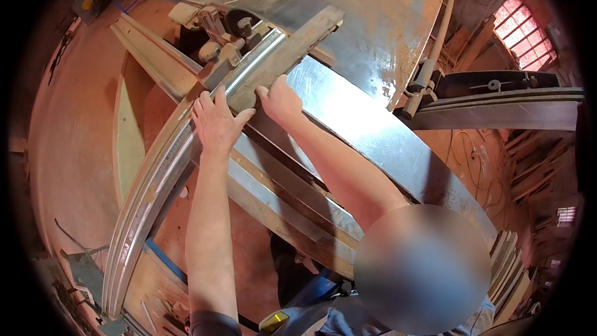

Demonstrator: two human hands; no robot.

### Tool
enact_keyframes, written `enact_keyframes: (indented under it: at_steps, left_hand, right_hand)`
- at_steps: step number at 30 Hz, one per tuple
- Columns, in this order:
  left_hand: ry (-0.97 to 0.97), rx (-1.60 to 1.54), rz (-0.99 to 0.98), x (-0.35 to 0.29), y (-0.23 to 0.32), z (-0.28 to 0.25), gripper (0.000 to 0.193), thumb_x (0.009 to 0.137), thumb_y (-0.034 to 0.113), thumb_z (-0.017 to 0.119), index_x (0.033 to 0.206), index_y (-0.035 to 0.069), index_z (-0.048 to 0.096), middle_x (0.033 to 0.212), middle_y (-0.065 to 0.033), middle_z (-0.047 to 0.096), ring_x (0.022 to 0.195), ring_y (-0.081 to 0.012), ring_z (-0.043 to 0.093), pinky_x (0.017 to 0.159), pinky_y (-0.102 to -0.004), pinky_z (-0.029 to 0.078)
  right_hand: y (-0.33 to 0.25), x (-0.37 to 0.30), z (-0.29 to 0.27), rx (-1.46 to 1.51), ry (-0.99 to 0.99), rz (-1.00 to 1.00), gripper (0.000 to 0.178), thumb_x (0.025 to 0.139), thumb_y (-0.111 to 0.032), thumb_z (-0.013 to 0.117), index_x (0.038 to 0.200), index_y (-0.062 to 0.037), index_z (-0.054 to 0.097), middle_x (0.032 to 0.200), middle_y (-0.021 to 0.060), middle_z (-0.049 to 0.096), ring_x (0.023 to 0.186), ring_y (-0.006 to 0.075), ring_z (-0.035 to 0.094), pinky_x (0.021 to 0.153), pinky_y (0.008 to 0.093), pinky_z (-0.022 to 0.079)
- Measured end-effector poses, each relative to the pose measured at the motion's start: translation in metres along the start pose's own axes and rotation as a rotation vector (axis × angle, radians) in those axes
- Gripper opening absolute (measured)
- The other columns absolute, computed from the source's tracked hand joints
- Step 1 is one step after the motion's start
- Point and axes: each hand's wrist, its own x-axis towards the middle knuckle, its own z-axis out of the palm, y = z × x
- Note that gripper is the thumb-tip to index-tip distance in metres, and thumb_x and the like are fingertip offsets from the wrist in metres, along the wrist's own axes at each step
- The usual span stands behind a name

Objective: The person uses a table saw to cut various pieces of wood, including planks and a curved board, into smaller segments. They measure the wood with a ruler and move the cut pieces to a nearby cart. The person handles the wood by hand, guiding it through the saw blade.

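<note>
A worn wooden board [292,46] lies slantwise over the sliding table of a panel saw, beside a bright metal rail [256,56]. My left hand [217,118] rests with its fingers spread at the near end of the board, fingertips by the rail and thumb against the board's end. On the board's right edge, close to that same end, my right hand [283,102] is closed, with its thumb on the wood; its curled fingers are partly hidden. A clamp-like fitting with knobs [227,40] stands just left of the board.
The smooth metal saw table [348,99] extends to the right of my right forearm. A long curved-looking carriage rail [146,202] runs down the left. Another metal beam [497,112] juts out at right, near a round bar [429,68]. Stacked wood strips [507,274] stand at lower right.
</note>
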Motion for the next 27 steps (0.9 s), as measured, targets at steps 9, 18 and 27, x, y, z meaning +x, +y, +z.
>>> enact_keyframes:
  at_steps: [9,18,27]
  left_hand:
    - [-0.002,0.0,-0.037,0.008,0.012,0.004,0.085,0.067,0.049,0.084,0.135,0.007,0.053,0.125,-0.0194,0.049,0.122,-0.038,0.043,0.108,-0.0503,0.031]
    - [0.09,0.049,-0.008,0.011,0.005,0.022,0.082,0.065,0.048,0.084,0.131,0.009,0.054,0.121,-0.0189,0.049,0.116,-0.0383,0.046,0.103,-0.0513,0.035]
    - [0.08,0.042,-0.038,0.021,0.002,0.029,0.078,0.065,0.047,0.084,0.129,0.012,0.057,0.118,-0.0181,0.051,0.115,-0.0375,0.047,0.102,-0.0503,0.036]
  right_hand:
    - [0.009,0.01,0.0,0.019,0.057,-0.093,0.053,0.09,-0.037,0.064,0.112,0.0052,0.041,0.093,0.0316,0.067,0.09,0.0478,0.066,0.079,0.0535,0.051]
    - [0.002,0.014,0.005,0.048,0.038,-0.018,0.051,0.088,-0.036,0.065,0.108,0.006,0.044,0.094,0.0324,0.067,0.091,0.0481,0.066,0.08,0.0532,0.051]
    - [0.0,0.025,0.012,0.063,0.029,-0.013,0.051,0.089,-0.034,0.065,0.109,0.0072,0.043,0.094,0.0329,0.067,0.093,0.0486,0.066,0.081,0.0524,0.051]
